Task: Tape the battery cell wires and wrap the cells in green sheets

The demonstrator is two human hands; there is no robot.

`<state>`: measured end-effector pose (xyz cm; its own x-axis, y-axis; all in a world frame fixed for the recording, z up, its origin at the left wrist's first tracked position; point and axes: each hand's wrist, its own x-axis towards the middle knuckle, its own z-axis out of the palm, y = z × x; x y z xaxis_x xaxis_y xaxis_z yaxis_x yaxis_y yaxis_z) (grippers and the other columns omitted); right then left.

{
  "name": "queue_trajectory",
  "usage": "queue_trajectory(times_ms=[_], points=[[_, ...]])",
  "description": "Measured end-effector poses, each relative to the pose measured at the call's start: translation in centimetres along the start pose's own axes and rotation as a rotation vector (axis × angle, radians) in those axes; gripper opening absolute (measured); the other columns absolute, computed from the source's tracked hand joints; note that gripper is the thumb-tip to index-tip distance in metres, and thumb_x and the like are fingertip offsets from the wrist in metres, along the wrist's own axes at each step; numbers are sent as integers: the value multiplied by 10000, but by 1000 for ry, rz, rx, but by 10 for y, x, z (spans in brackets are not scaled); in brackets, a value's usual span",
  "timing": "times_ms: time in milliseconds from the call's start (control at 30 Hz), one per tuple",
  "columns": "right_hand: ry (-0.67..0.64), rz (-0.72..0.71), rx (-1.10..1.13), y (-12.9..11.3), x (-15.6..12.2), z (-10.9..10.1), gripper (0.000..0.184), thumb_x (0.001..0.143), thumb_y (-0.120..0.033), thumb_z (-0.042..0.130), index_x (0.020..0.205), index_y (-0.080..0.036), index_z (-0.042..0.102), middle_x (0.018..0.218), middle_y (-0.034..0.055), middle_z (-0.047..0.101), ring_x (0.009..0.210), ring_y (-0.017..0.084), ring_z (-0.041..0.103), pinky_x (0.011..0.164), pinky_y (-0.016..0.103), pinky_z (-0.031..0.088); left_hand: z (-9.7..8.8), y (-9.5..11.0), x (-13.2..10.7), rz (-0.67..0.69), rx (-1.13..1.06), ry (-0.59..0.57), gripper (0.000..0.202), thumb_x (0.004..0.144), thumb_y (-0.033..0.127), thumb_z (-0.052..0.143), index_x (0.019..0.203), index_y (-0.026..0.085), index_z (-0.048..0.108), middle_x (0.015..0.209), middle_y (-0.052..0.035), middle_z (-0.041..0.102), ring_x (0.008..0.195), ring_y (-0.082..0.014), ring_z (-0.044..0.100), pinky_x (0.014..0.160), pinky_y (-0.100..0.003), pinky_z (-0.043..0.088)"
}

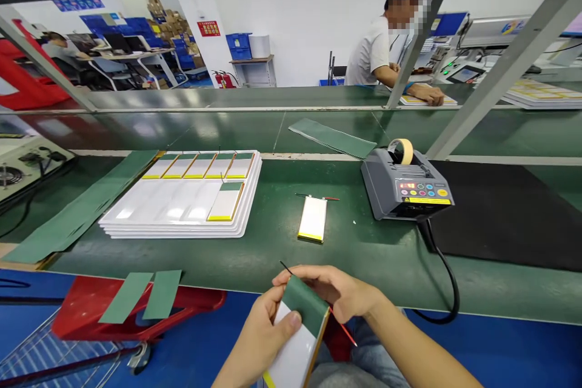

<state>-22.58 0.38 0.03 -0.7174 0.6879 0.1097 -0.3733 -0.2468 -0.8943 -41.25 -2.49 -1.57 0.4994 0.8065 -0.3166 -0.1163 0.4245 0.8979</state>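
Nearest the camera, the left hand [266, 339] and the right hand [331, 288] both grip a flat white pouch cell [291, 357]. The left thumb presses low on its face, while the right fingers curl over its far end, which is covered by a green tape strip [304, 300]. Its long axis tilts from lower left up toward the far right, putting the right hand nearer the end where a black wire [286, 267] and a red wire [345, 332] emerge. Beyond, on the green counter [273, 248], a second pouch cell [313, 218] lies left of a grey tape dispenser [404, 188], near a white tray stack [182, 206]. A co-worker's hand [427, 94] rests farther off.
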Motion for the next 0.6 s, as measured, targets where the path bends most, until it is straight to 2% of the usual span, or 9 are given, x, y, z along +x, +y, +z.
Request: queue_trajectory(times_ms=[67,167,267,333,400,500,533,600], points=[[9,-47,-9,2,0,2,896,543,-659,735,1254,-156,527,1175,126,547,1145,290,477,997,405,326,1,0,2,-15,-31,-6,469,649,497,743,931,143,617,739,-29,621,632,-134,542,597,-217,423],[117,-175,-101,9,4,6,854,530,-669,737,1193,-156,575,1154,130,550,1104,285,495,983,410,341,2,2,3,-14,-75,-13,460,650,497,745,924,147,625,741,-28,621,629,-117,519,576,-194,404],[240,-290,-223,14,10,10,769,581,-682,700,1144,-165,610,1131,131,567,1089,288,504,987,420,343,6,3,3,-3,-94,1,472,654,517,733,936,153,629,748,-30,627,606,-108,507,550,-183,386],[273,-308,-287,16,13,11,743,628,-701,653,1152,-177,607,1149,133,568,1107,297,497,1000,430,338,8,2,3,10,-90,42,472,667,523,718,951,156,628,760,-36,636,621,-125,533,581,-205,406],[286,-250,-326,19,11,10,711,713,-706,568,1222,-209,559,1227,126,538,1157,294,469,1021,429,325,5,2,4,32,-56,89,478,693,542,683,971,158,621,776,-49,649,647,-149,564,630,-237,430],[385,-105,-406,35,-3,-1,557,886,-600,390,1351,-292,407,1318,81,489,1190,247,463,1035,406,334,-21,14,10,79,197,235,534,746,618,566,1011,155,597,826,-73,671,661,-168,591,614,-250,447],[456,-71,-486,43,-10,-7,504,909,-543,389,1350,-301,407,1298,77,511,1154,240,496,1016,395,366,-36,23,13,96,304,302,567,749,642,534,1025,150,589,834,-78,676,648,-171,595,585,-247,448],[618,-60,-712,58,-23,-19,401,871,-490,495,1219,-302,560,1143,77,618,994,241,593,900,349,474,-74,51,17,126,481,451,620,750,662,502,1070,135,570,813,-79,682,613,-181,601,534,-250,442]])
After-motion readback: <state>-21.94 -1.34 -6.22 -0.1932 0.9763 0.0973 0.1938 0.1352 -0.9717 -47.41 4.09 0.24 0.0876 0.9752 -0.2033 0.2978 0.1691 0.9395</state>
